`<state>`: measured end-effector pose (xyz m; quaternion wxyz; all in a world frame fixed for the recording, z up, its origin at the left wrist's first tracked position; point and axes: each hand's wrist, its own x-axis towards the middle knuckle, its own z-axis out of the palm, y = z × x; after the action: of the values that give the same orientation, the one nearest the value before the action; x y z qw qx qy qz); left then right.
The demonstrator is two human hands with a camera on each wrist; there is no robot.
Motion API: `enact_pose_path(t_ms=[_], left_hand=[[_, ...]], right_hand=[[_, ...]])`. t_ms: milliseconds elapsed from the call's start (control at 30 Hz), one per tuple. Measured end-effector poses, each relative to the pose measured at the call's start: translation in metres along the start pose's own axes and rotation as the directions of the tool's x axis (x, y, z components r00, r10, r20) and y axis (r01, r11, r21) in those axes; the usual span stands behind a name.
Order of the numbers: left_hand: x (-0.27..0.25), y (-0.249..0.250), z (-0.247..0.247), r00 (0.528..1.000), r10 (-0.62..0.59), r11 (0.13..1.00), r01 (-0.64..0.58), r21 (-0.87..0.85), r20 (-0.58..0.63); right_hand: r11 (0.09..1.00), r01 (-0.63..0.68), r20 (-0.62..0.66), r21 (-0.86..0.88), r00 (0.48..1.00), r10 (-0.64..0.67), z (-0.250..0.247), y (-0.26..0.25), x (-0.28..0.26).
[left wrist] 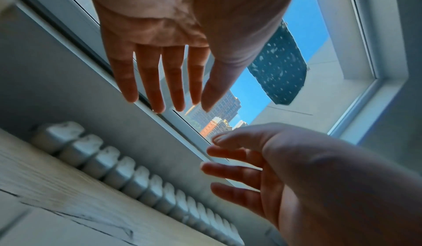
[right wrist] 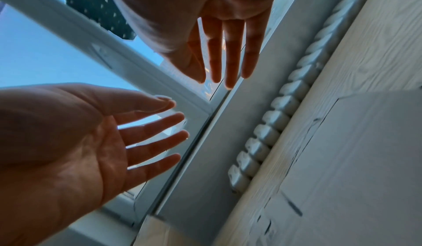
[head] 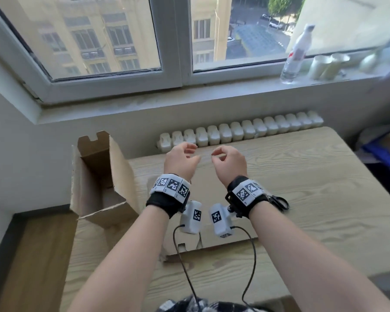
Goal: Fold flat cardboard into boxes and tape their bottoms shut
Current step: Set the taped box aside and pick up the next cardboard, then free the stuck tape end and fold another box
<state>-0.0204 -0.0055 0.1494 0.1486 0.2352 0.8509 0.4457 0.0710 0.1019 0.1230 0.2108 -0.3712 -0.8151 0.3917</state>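
Above table (head: 302, 176), left hand (head: 180, 161) and right hand (head: 231, 163), fingers loosely spread, empty.

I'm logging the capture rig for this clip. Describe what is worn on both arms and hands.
Both forearms are bare, no sleeves or gloves. The left hand and right hand each have a black wrist strap with a white band of black square markers. A white camera block with its own marker hangs under each wrist, trailing a thin black cable.
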Motion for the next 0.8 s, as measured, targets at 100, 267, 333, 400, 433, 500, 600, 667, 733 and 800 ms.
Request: enact_pose_path(t_ms=[100,267,333,400,433,500,600,667,733,800], left_hand=[[-0.005,0.035,0.048,0.997,0.042,0.999,-0.042,-0.001,0.066],[-0.020,0.097,0.145,0.983,0.071,0.997,-0.071,-0.004,0.168],[-0.032,0.122,0.191,0.974,0.069,0.998,-0.070,-0.005,0.216],[-0.047,0.145,0.237,0.961,0.064,0.998,-0.062,-0.017,0.269],[-0.055,0.156,0.260,0.953,0.062,0.998,-0.059,-0.018,0.297],[-0.070,0.175,0.303,0.931,0.055,0.998,-0.058,-0.002,0.361],[-0.090,0.197,0.356,0.896,0.050,0.998,-0.060,0.009,0.440],[-0.100,0.207,0.385,0.876,0.054,0.996,-0.078,0.031,0.479],[-0.108,0.214,0.410,0.849,0.055,0.993,-0.103,0.062,0.525],[-0.111,0.221,0.434,0.819,0.072,0.990,-0.128,0.060,0.569]], right_hand=[[0.999,-0.038,-0.067,0.037,0.997,0.041,-0.047,0.029,0.011],[0.996,-0.066,-0.160,0.068,0.984,0.076,-0.137,0.096,0.018],[0.992,-0.096,-0.189,0.086,0.976,0.111,-0.175,0.130,0.017],[0.985,-0.139,-0.216,0.104,0.963,0.159,-0.214,0.163,0.014],[0.982,-0.157,-0.229,0.109,0.957,0.179,-0.233,0.180,0.013],[0.974,-0.190,-0.256,0.123,0.942,0.216,-0.268,0.211,0.009],[0.959,-0.237,-0.286,0.158,0.918,0.274,-0.309,0.254,0.003],[0.945,-0.275,-0.302,0.175,0.899,0.318,-0.329,0.280,-0.002],[0.924,-0.327,-0.319,0.197,0.870,0.376,-0.345,0.304,-0.009],[0.904,-0.373,-0.347,0.208,0.836,0.425,-0.358,0.326,-0.016]])
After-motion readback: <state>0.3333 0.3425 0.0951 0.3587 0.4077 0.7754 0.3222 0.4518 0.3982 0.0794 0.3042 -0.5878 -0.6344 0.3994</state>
